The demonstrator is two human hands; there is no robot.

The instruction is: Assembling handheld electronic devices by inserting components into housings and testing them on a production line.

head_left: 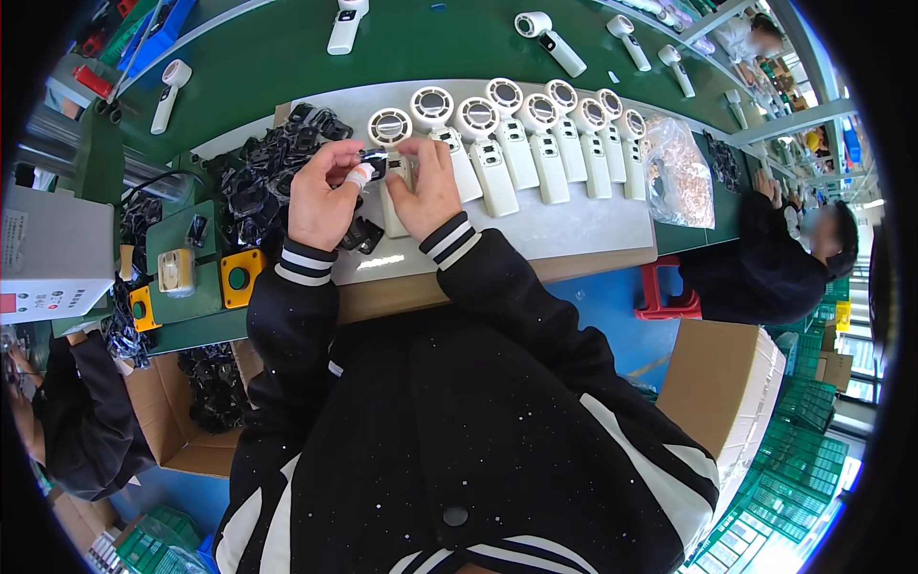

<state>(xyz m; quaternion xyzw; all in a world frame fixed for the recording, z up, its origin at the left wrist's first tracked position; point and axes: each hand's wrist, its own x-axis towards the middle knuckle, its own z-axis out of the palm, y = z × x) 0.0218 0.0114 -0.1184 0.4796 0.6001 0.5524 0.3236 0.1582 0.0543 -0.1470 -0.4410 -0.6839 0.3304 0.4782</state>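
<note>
Bench (263, 53), green-topped, stretches away on your far side, and a pale grey board (583, 228) lies in front of you on its near side. At the left stands a white box (57, 244). Nearer than that, on the bench, sit two yellow button boxes (256, 263) with green buttons. A pile of black plastic parts (263, 163) spreads left of your hands, and a clear bag (690, 196) of small pale pieces rests at the board's right end. Between them, eight white handheld fans (494, 182) lie in a row. Your left hand (320, 196) pinches a small black part (374, 162) over the leftmost fan (390, 125), just left of that row. Your right hand (430, 191) is at this fan's handle; how firm its grip is, I cannot tell.
</note>
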